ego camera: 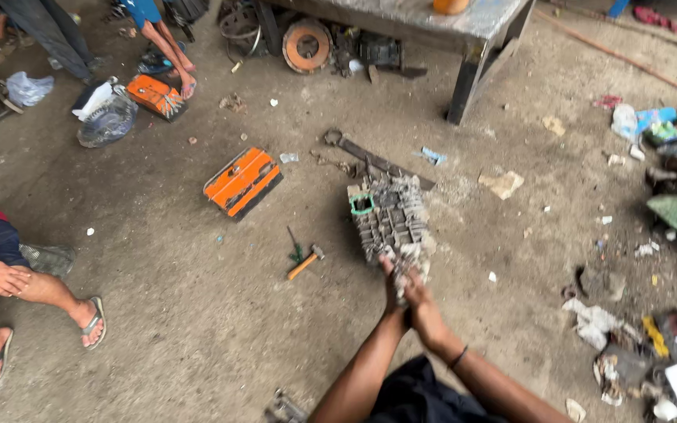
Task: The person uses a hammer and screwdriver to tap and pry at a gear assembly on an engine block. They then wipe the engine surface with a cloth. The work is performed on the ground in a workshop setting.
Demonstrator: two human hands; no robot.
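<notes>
A dirty grey finned metal block point(392, 219) with a green gasket-like frame point(362, 204) on its top left corner is tilted up off the dusty concrete floor. Both of my hands grip its near end. My left hand point(392, 291) clasps the lower edge, and my right hand point(425, 315) sits just behind and partly over it. My forearms reach in from the bottom of the view, and the right wrist wears a dark band.
A small orange-handled hammer point(305, 262) and a green screwdriver point(295, 244) lie left of the block. An orange case point(243, 182) is further left, a long metal bar point(378, 160) behind. A metal table point(472, 35) stands beyond. A seated person's leg point(56, 294) is at left, litter point(667, 345) at right.
</notes>
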